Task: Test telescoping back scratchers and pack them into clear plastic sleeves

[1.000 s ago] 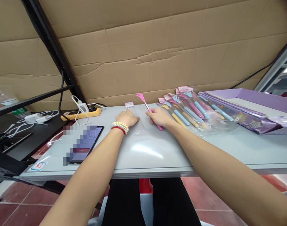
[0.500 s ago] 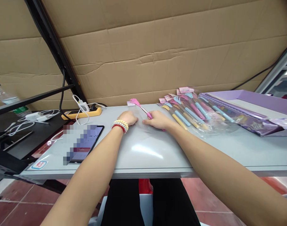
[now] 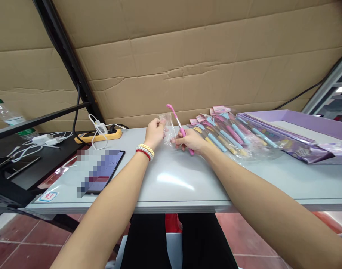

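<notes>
My right hand (image 3: 189, 141) is closed around the pink handle of a back scratcher (image 3: 182, 132). Its metal shaft slants up and left to a pink claw-shaped head. My left hand (image 3: 155, 131), just left of it, pinches a clear plastic bag (image 3: 168, 127) between thumb and fingers. The bag hangs between both hands, and its lower end reaches the right fingertips. Right of my right hand lie several bagged back scratchers (image 3: 228, 136) with blue, yellow and pink handles and pink cards at their tops.
A purple box (image 3: 324, 119) stands at the right on the grey table (image 3: 171, 186). A phone (image 3: 109, 173) lies left of my left forearm. Behind it are a yellow power strip (image 3: 111, 135) and white cables. A plastic bottle (image 3: 12, 117) stands far left; cardboard (image 3: 187, 56) forms the back wall.
Both hands have lifted slightly. The back scratcher has turned more upright, its head shifting right and up. My left hand has raised the clear bag off the table.
</notes>
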`<state>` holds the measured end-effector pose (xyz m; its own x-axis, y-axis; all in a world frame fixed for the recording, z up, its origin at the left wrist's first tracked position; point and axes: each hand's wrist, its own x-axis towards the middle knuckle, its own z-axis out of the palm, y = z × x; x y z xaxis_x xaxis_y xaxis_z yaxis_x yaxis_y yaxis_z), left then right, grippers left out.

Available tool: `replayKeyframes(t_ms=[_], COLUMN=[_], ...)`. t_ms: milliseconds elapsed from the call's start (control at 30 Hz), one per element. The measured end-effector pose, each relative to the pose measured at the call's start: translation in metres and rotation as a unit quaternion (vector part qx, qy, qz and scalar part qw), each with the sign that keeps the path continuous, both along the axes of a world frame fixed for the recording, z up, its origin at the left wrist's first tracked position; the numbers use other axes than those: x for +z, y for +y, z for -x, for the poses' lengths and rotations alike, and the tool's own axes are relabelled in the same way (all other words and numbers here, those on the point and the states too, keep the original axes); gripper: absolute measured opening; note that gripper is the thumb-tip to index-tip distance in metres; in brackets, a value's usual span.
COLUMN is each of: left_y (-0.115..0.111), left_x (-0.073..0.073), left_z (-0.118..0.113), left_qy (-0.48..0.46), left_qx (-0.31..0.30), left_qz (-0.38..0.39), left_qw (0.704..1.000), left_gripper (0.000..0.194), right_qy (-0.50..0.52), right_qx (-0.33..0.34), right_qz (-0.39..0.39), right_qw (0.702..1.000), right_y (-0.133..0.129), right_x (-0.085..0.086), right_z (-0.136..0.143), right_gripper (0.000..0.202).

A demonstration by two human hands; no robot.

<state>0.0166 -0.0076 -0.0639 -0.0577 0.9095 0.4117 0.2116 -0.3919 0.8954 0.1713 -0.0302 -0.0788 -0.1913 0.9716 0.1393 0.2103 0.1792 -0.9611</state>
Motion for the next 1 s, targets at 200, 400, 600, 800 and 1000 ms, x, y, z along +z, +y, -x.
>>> replayKeyframes(t_ms=[200, 400, 600, 800, 1000], left_y=[-0.016, -0.006, 0.006, 0.001, -0.007], left_x=[0.01, 0.004, 0.007, -0.001, 0.003], left_z=[-0.005, -0.001, 0.009, 0.013, 0.017], left_qy=[-0.03, -0.041, -0.201, -0.313, -0.34], left_qx=[-0.095, -0.016, 0.052, 0.04, 0.057], left_qz=[0.098, 0.131, 0.121, 0.126, 0.138], left_qw=[0.99, 0.99, 0.971, 0.94, 0.929], left_gripper=[0.025, 0.012, 0.016, 0.019, 0.018], right_qy=[0.058, -0.128, -0.289, -0.302, -0.284], right_qx=[0.003, -0.057, -0.037, -0.064, -0.041], right_qz=[-0.029, -0.117, -0.114, -0.131, -0.14], right_qw=[0.998, 0.983, 0.95, 0.942, 0.948], right_y=[0.003, 0.0, -0.001, 0.003, 0.0], right_x=[0.0, 0.0, 0.003, 0.003, 0.005], right_z=[-0.002, -0.001, -0.005, -0.017, -0.026], right_gripper=[0.045, 0.04, 0.049, 0.056, 0.056])
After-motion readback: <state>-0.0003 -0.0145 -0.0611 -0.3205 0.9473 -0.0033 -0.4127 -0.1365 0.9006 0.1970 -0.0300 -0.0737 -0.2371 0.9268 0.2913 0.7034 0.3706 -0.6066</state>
